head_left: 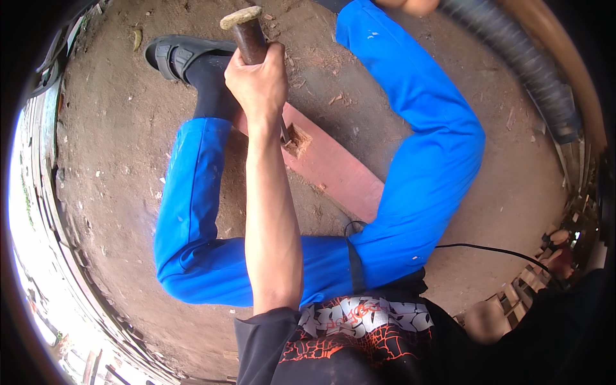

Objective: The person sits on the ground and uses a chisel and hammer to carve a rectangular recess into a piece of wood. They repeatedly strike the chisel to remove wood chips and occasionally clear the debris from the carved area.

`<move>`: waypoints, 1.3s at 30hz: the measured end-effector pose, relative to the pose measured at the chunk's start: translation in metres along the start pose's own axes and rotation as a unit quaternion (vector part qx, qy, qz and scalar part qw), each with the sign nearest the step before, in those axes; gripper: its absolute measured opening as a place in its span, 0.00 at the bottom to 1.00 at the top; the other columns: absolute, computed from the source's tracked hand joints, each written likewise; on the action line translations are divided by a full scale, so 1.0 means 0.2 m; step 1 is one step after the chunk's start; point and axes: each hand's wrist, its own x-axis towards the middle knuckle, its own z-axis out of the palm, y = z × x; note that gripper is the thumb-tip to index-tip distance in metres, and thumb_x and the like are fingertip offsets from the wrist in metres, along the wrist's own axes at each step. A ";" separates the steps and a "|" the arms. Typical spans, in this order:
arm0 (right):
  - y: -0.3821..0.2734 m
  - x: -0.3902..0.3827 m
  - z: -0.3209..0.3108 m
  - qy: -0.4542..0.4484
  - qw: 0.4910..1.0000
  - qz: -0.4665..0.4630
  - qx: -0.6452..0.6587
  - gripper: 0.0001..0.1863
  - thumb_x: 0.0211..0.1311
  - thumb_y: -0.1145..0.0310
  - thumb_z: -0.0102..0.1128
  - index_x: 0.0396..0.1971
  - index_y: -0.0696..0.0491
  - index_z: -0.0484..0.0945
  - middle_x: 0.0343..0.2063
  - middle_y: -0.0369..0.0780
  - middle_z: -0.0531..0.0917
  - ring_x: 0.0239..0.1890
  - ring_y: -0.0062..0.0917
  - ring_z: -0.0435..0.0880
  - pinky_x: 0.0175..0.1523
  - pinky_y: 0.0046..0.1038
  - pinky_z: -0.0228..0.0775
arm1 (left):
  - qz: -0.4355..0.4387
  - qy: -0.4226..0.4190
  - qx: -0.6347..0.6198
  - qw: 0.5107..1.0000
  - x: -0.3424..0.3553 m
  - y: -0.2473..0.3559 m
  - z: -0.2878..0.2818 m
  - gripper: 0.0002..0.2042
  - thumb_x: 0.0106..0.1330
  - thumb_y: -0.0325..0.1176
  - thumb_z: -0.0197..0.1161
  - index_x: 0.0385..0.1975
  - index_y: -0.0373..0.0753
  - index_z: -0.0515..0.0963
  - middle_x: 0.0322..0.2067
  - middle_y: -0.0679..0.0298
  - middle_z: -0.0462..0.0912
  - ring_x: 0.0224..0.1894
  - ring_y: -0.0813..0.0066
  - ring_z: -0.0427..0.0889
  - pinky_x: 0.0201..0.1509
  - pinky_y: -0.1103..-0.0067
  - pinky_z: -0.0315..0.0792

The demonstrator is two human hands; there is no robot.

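Where the bare forearm ends near the top, the left hand [260,83] is wrapped tight round a chisel [250,43], fingers closed on the dark brown handle. Handle's pale, flared top stands clear above the fist. Narrow grey blade shows beside the wrist, slanting down to the near-left side of a rough-edged recess [298,142]. Contact at its tip hidden by the arm. Recess is cut in a reddish board [343,179], lying diagonally on the ground between the legs; its lower right end runs up to the right thigh.

Right hand: state cannot be told. Bare skin [420,6] at the top edge, cut off; just beside it, a blurred, dark ribbed bar [513,61] slanting down to the right.

Farther out: blue trousers [423,186], both knees bent outward. Dark sandal [176,56] on the left foot, over a black sock. Brown earth floor [109,192], scattered chips. Black cord [494,248] trailing right, toward small wood pieces [523,289].
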 end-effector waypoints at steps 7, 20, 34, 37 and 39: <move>0.02 0.05 -0.08 -0.007 0.998 0.013 0.058 0.23 0.78 0.47 0.41 0.23 0.46 0.63 0.11 0.25 0.60 0.09 0.08 0.56 0.12 0.16 0.50 | 0.009 -0.012 -0.015 1.000 0.02 -0.01 -0.03 0.09 0.59 0.31 0.65 0.23 0.37 0.72 0.18 0.69 0.74 0.17 0.83 0.71 0.21 0.82 0.68; 0.79 -0.05 0.05 0.093 0.981 0.106 0.135 0.28 0.70 0.36 0.50 0.24 0.46 0.64 0.10 0.23 0.58 0.06 0.07 0.55 0.08 0.17 0.50 | -0.017 -0.031 -0.042 0.998 0.08 -0.06 -0.08 0.10 0.60 0.31 0.66 0.22 0.35 0.72 0.19 0.67 0.75 0.18 0.81 0.72 0.21 0.80 0.68; 1.59 -0.53 0.61 0.119 0.976 0.117 0.141 0.34 0.75 0.40 0.43 0.21 0.58 0.69 0.10 0.36 0.70 0.09 0.21 0.72 0.15 0.29 0.64 | 0.103 0.028 -0.106 0.989 -0.39 0.11 -0.12 0.08 0.65 0.26 0.64 0.26 0.38 0.72 0.17 0.72 0.69 0.17 0.88 0.64 0.18 0.84 0.60; 1.62 -0.46 0.60 0.113 0.933 0.166 0.299 0.31 0.74 0.43 0.47 0.19 0.55 0.67 0.11 0.34 0.69 0.09 0.18 0.69 0.13 0.26 0.61 | 0.147 -0.026 -0.187 0.971 -0.57 0.07 -0.26 0.06 0.67 0.22 0.58 0.30 0.36 0.68 0.16 0.66 0.70 0.14 0.83 0.67 0.18 0.82 0.67; 1.62 -0.43 0.60 0.146 0.920 0.189 0.310 0.30 0.74 0.44 0.49 0.19 0.53 0.66 0.12 0.33 0.68 0.10 0.16 0.67 0.13 0.24 0.60 | 0.171 -0.021 -0.204 0.964 -0.63 0.05 -0.30 0.06 0.67 0.22 0.55 0.29 0.37 0.66 0.15 0.64 0.68 0.13 0.81 0.65 0.16 0.81 0.64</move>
